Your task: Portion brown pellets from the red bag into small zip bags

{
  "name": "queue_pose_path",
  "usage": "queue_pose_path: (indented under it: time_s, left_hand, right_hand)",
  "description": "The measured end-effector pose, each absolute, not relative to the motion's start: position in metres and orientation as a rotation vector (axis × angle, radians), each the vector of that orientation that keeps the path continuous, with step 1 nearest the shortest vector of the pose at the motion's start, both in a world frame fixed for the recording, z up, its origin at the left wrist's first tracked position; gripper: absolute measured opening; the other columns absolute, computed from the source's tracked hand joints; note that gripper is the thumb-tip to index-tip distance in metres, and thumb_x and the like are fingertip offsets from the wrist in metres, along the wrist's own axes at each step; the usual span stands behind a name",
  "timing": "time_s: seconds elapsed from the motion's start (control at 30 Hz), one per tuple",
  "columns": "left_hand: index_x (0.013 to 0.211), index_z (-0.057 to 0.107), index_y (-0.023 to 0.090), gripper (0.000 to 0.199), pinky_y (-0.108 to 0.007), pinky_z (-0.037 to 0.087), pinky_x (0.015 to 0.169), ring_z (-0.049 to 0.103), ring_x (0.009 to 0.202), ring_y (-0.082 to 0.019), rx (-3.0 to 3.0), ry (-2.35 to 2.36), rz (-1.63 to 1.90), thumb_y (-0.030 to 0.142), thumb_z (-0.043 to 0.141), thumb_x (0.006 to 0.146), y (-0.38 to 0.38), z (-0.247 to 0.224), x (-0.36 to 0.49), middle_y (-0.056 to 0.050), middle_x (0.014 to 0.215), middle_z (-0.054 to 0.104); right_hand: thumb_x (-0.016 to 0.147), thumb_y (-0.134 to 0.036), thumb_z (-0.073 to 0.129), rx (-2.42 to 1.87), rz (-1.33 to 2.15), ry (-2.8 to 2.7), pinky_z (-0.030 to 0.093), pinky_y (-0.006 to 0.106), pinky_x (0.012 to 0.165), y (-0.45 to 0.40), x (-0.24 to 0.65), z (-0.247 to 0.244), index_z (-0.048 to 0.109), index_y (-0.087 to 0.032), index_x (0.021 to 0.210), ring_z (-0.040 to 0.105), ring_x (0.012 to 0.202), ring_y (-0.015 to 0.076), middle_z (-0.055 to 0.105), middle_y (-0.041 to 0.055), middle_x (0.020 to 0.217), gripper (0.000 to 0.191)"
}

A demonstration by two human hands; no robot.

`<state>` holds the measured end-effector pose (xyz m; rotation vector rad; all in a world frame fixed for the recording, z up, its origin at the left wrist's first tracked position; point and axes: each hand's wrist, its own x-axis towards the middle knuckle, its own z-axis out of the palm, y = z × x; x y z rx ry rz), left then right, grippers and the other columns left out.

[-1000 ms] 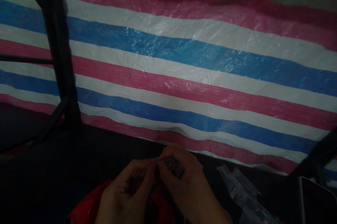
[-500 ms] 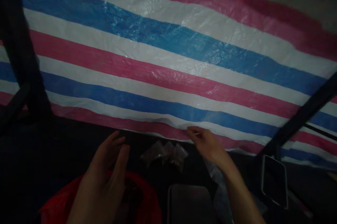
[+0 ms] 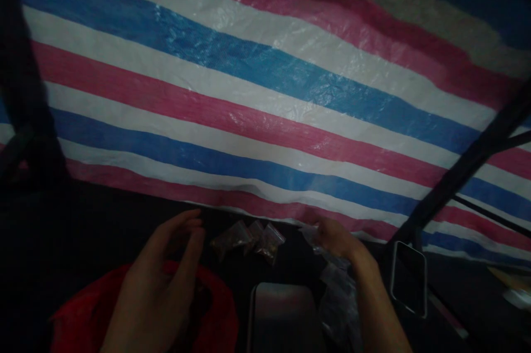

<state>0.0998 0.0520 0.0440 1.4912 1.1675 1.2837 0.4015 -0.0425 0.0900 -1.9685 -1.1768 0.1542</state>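
Observation:
My left hand (image 3: pixel 161 281) hovers over a red plastic bag (image 3: pixel 218 297) with dark contents, its fingers apart and holding nothing. My right hand (image 3: pixel 338 239) is closed on a small clear plastic bag (image 3: pixel 309 234) near the foot of the striped sheet. Below that hand lies a pile of clear plastic bags (image 3: pixel 340 303), partly covered by my forearm. Between my hands, several small zip bags (image 3: pixel 269 243) with brownish contents lie close together on the dark surface. What is inside them is too dim to make out.
A flat dark device with rounded corners (image 3: pixel 286 320) sits at the front middle. To the right a phone (image 3: pixel 409 281) leans beside a dark slanting pole (image 3: pixel 448 176). A red, white and blue striped sheet (image 3: pixel 249 120) hangs behind. Another dark post (image 3: pixel 37 93) stands at left.
My right hand has come down slightly towards the pile and now grips a clear bag. My left hand stays open above the red bag. The view has shifted a little to the right.

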Motion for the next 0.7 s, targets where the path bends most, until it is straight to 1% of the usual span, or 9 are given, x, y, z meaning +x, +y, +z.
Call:
queue_pose_path:
  time_s: [0.07, 0.1, 0.17, 0.27, 0.4, 0.47, 0.53, 0.63, 0.7]
  left_hand:
    - [0.115, 0.069, 0.027, 0.044, -0.046, 0.06, 0.101, 0.074, 0.114, -0.033, 1.508, 1.017, 1.212, 0.06, 0.063, 0.086, 0.046, 0.045, 0.103, -0.008, 0.118, 0.079]
    - [0.114, 0.07, 0.026, 0.041, -0.042, 0.061, 0.097, 0.076, 0.11, -0.03, 1.477, 0.907, 1.141, 0.058, 0.063, 0.088, 0.043, 0.047, 0.105, -0.008, 0.113, 0.08]
    - [0.116, 0.07, 0.024, 0.043, -0.038, 0.062, 0.091, 0.077, 0.102, -0.027, 1.42, 0.667, 0.982, 0.059, 0.066, 0.089, 0.038, 0.049, 0.108, -0.01, 0.114, 0.08]
    - [0.113, 0.071, 0.022, 0.039, -0.033, 0.06, 0.089, 0.077, 0.103, -0.024, 1.268, 0.521, 0.896, 0.052, 0.075, 0.089, 0.04, 0.05, 0.105, -0.009, 0.112, 0.081]
    - [0.106, 0.074, 0.022, 0.033, -0.026, 0.057, 0.085, 0.077, 0.096, -0.018, 1.081, 0.514, 0.99, 0.037, 0.087, 0.081, 0.054, 0.051, 0.09, -0.002, 0.1, 0.082]
    - [0.104, 0.074, 0.022, 0.035, -0.022, 0.055, 0.08, 0.076, 0.09, -0.015, 1.017, 0.532, 1.068, 0.036, 0.091, 0.077, 0.06, 0.054, 0.083, 0.0, 0.095, 0.081]
    - [0.103, 0.073, 0.022, 0.037, -0.019, 0.054, 0.074, 0.074, 0.084, -0.012, 0.981, 0.552, 1.13, 0.036, 0.093, 0.075, 0.064, 0.057, 0.076, 0.002, 0.092, 0.081]
    - [0.102, 0.071, 0.023, 0.036, -0.017, 0.052, 0.069, 0.071, 0.076, -0.01, 1.008, 0.599, 1.222, 0.035, 0.092, 0.075, 0.066, 0.06, 0.069, 0.005, 0.084, 0.078]
    - [0.1, 0.07, 0.023, 0.034, -0.017, 0.052, 0.067, 0.07, 0.075, -0.01, 1.06, 0.665, 1.289, 0.035, 0.09, 0.075, 0.064, 0.061, 0.066, 0.005, 0.082, 0.076]
  right_hand:
    - [0.07, -0.004, 0.079, -1.95, 0.291, -1.32, 0.054, 0.029, 0.062, -0.038, 0.38, 0.103, 0.083, -0.018, 0.099, 0.071, 0.06, 0.018, 0.079, 0.0006, 0.072, 0.033]
    - [0.075, -0.006, 0.077, -1.912, 0.316, -1.403, 0.057, 0.031, 0.073, -0.036, 0.364, 0.108, 0.081, -0.02, 0.114, 0.076, 0.075, 0.0202, 0.082, 0.0027, 0.088, 0.042]
    - [0.081, -0.004, 0.067, -1.814, 0.349, -1.716, 0.057, 0.034, 0.094, -0.035, 0.328, 0.114, 0.075, -0.027, 0.128, 0.076, 0.104, 0.0224, 0.081, 0.0039, 0.114, 0.053]
    - [0.086, -0.003, 0.061, -1.701, 0.451, -1.996, 0.053, 0.036, 0.106, -0.033, 0.278, 0.112, 0.077, -0.034, 0.123, 0.071, 0.12, 0.0224, 0.076, 0.0013, 0.132, 0.052]
    - [0.089, -0.02, 0.074, -1.627, 0.381, -1.887, 0.045, 0.046, 0.119, -0.022, 0.254, 0.099, 0.061, -0.042, 0.146, 0.059, 0.139, 0.0269, 0.065, 0.0001, 0.151, 0.062]
    - [0.09, -0.031, 0.077, -1.612, 0.44, -1.698, 0.05, 0.049, 0.115, -0.013, 0.253, 0.093, 0.055, -0.04, 0.151, 0.063, 0.134, 0.0279, 0.066, 0.0027, 0.148, 0.066]
    - [0.09, -0.037, 0.076, -1.553, 0.593, -1.515, 0.059, 0.044, 0.099, -0.006, 0.251, 0.089, 0.059, -0.036, 0.144, 0.073, 0.114, 0.026, 0.074, 0.0043, 0.131, 0.056]
    - [0.086, -0.035, 0.079, -1.415, 0.746, -1.326, 0.062, 0.034, 0.078, 0.0, 0.239, 0.087, 0.066, -0.031, 0.127, 0.076, 0.09, 0.0209, 0.078, 0.0019, 0.106, 0.044]
    - [0.081, -0.03, 0.081, -1.355, 0.751, -1.262, 0.06, 0.029, 0.071, 0.001, 0.23, 0.088, 0.065, -0.03, 0.125, 0.075, 0.083, 0.0181, 0.077, 0.0, 0.099, 0.047]
